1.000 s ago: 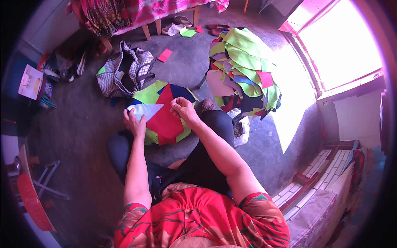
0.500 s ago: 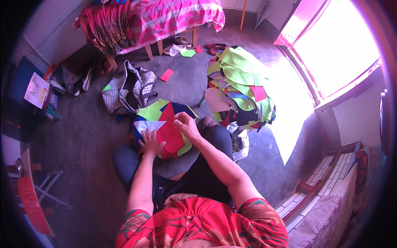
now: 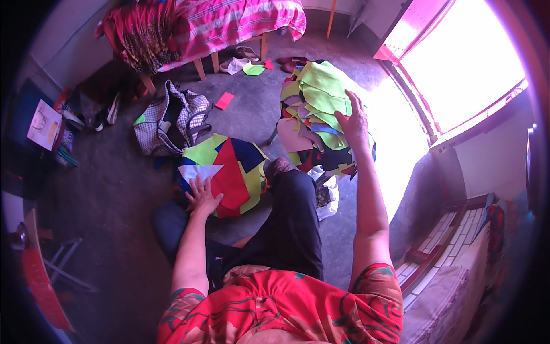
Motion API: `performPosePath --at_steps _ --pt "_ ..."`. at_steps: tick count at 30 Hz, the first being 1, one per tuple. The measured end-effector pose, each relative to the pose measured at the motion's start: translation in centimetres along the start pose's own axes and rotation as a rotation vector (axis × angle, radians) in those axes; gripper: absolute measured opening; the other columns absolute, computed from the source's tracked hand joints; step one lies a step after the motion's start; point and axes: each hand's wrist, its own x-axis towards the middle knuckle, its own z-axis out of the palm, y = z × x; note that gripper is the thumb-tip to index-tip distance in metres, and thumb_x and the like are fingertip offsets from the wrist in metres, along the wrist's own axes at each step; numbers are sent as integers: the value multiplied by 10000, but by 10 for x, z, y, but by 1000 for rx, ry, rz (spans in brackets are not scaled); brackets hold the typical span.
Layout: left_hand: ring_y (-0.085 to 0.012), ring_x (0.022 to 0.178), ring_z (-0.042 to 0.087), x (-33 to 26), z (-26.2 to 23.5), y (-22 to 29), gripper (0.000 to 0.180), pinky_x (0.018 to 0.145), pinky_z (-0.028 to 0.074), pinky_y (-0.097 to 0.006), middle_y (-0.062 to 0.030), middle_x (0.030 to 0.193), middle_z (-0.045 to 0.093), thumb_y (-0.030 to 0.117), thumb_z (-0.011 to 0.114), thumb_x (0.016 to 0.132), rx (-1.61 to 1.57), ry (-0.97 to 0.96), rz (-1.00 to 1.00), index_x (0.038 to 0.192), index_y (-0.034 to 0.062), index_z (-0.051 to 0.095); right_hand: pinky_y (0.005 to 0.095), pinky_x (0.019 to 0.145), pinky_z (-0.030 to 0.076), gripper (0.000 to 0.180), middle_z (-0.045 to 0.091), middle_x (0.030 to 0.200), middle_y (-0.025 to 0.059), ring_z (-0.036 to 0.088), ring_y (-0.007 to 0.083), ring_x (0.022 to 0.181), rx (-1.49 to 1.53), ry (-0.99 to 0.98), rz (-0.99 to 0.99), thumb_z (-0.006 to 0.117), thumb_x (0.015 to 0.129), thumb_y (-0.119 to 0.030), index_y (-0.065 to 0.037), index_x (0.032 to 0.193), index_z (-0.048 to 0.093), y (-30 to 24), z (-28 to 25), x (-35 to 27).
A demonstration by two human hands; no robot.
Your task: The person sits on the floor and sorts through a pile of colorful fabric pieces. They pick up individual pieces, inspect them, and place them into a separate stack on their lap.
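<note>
Between my legs lies a rounded mound of coloured cloth pieces [image 3: 232, 186] in red, lime green, dark blue and white. My left hand [image 3: 203, 198] rests flat on its near left part, fingers spread, by the white piece. To the right stands a tall heap of cloth scraps [image 3: 322, 94], mostly lime green on top, with pink, grey, blue and dark pieces below. My right hand [image 3: 355, 123] is at the right side of this heap, thumb and fingers apart. I see nothing held in it; whether its fingertips touch the cloth I cannot tell.
A checked bag [image 3: 166, 120] gapes beyond the mound, near a red scrap [image 3: 224, 101] on the floor. A white bag [image 3: 327, 200] sits beside my right knee. Shoes [image 3: 247, 54] lie by a cloth-covered piece of furniture [image 3: 229, 23]. Bright light enters through a doorway [image 3: 464, 69] at right.
My right hand has left the mound and reached right and forward to the heap. The red piece seen there before is now behind it. My left hand stays on the mound.
</note>
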Motion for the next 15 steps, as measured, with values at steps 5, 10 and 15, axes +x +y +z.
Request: performPosePath --at_steps 5,10,15 --pt "-336 1374 -167 2 -2 3 862 1053 26 -623 -99 1510 -123 513 533 822 -14 -28 15 1457 175 57 428 1059 274 894 367 1383 162 333 300 1296 -266 -244 -13 741 644 -322 -123 1398 302 64 0 11" --pt "-338 1373 -170 0 -4 1 869 1051 25 -625 -95 1508 -138 510 541 819 -16 -41 6 1457 173 56 396 992 370 739 440 1318 149 437 303 1209 -141 -329 2 738 648 -305 -92 1297 457 69 2 19" --pt "-339 1373 -169 4 1 -2 875 1049 27 -627 -92 1507 -141 507 546 816 -11 -34 -5 1456 177 48 400 855 459 599 588 1112 102 583 280 1003 -219 -286 -122 741 653 -300 -163 1207 559 59 -7 32"
